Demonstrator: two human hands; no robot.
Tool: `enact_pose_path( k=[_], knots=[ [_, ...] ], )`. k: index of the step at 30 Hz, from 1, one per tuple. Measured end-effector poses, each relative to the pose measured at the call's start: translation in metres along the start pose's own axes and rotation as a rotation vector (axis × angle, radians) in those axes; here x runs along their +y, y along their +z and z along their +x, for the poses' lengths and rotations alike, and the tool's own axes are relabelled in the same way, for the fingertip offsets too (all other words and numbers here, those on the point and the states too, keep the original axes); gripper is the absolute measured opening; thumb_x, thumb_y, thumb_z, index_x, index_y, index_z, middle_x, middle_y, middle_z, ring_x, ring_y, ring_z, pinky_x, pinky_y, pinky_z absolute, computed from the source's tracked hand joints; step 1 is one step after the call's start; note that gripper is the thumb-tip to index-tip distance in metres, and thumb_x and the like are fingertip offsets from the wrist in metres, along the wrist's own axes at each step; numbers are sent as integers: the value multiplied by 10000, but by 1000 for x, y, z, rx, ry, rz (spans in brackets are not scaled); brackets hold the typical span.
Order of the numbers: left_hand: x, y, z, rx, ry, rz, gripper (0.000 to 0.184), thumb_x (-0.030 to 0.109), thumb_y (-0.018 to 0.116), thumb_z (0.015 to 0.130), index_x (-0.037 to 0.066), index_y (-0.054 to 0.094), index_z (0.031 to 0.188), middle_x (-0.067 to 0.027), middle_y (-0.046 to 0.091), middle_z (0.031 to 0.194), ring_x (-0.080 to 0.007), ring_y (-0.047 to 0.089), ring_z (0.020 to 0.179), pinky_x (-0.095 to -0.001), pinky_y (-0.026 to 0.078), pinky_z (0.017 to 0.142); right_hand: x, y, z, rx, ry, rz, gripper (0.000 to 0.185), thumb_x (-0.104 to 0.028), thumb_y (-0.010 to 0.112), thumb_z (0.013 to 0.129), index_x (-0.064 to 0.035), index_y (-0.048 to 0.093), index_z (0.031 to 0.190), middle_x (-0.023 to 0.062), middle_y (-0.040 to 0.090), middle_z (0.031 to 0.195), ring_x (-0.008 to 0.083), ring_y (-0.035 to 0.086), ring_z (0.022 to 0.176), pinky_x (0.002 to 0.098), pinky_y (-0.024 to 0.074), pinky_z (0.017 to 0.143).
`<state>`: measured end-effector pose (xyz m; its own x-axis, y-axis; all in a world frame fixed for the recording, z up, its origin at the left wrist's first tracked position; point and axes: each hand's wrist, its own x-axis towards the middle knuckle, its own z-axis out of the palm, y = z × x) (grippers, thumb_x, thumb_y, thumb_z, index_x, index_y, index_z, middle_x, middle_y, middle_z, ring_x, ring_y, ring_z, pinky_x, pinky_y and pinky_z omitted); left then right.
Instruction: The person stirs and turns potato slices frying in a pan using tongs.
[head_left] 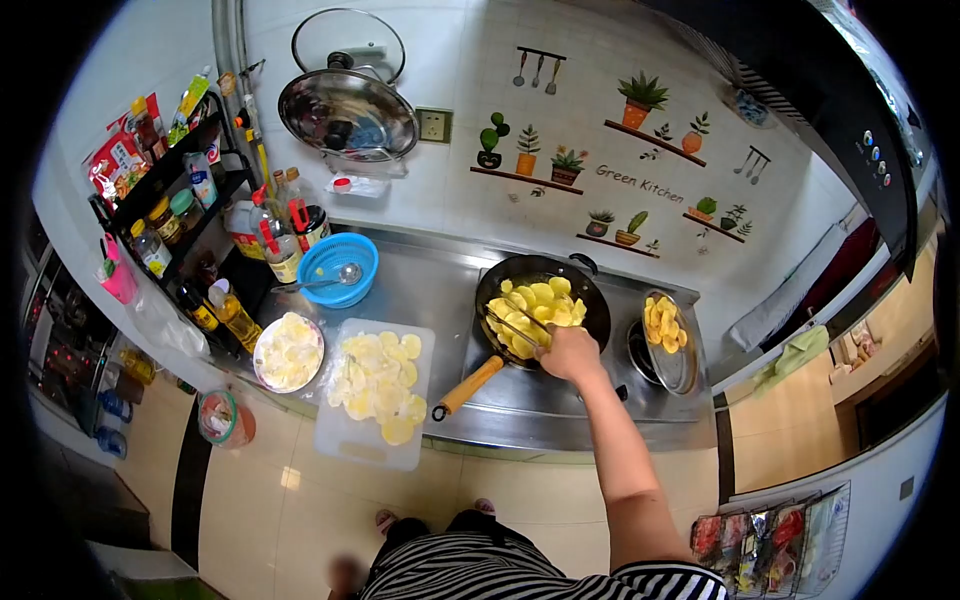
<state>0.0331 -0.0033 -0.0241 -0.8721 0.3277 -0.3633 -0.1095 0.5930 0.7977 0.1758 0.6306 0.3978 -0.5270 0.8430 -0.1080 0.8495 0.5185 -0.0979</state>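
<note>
My right hand (569, 354) is closed round a pair of chopsticks (515, 325), whose tips reach into the black wok (487, 277). Yellow potato slices (545, 300) fill the wok, which has a wooden handle (470, 388). Low beside my body, a blurred shape looks like my left hand (346, 574); its fingers cannot be made out. Left of the wok, pale potato slices (385, 375) lie spread on a white cutting board (345, 440) that overhangs the counter's front edge. More pale slices (290, 350) are heaped on a round plate (258, 368).
Right of the wok, browned slices (664, 325) sit in a metal dish (684, 372) over the other burner. A blue basin (367, 262) with a ladle (348, 274) stands at the back left. Bottles crowd a black rack (165, 170). A range hood (840, 110) overhangs the right.
</note>
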Motion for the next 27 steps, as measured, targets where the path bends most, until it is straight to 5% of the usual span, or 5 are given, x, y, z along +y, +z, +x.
enact_pose_path(
  k=[3, 8, 14, 18, 27],
  knots=[
    [25, -9, -12, -80, -374, -201, 264, 134, 588, 784, -101, 605, 904, -183, 649, 767, -273, 640, 686, -383, 536, 649, -8, 8, 5, 12, -11, -7, 400, -332, 623, 756, -55, 615, 1045, 197, 649, 946, 337, 624, 917, 421, 505, 783],
    [4, -15, -22, -71, 604, 799, 217, 113, 587, 790, -81, 630, 879, -166, 650, 768, -253, 636, 686, -357, 531, 649, 7, 9, 8, -28, 102, -78, 352, -303, 622, 767, -35, 628, 995, 170, 651, 985, 307, 635, 924, 392, 514, 777],
    [31, -8, -18, -72, -427, 31, 202, 103, 582, 780, -66, 642, 872, -152, 655, 761, -233, 628, 675, -343, 523, 637, 45, 8, 2, 12, 211, -63, 397, -330, 662, 728, -39, 644, 997, 179, 652, 975, 321, 633, 922, 408, 517, 775],
    [0, -4, -8, -46, 152, 238, 184, 102, 579, 788, -61, 638, 851, -173, 653, 766, -237, 624, 655, -351, 519, 607, 67, 1, -6, 93, 303, 48, 400, -351, 653, 760, -91, 632, 1063, 178, 650, 983, 341, 621, 926, 425, 502, 798],
    [9, 11, 23, -109, 164, -1, 206, 111, 526, 860, -88, 544, 908, -151, 593, 667, -218, 577, 566, -352, 511, 523, 90, 6, 0, 117, 424, 180, 400, -335, 659, 747, -53, 641, 1031, 211, 639, 1000, 352, 610, 962, 426, 492, 818]
  ],
)
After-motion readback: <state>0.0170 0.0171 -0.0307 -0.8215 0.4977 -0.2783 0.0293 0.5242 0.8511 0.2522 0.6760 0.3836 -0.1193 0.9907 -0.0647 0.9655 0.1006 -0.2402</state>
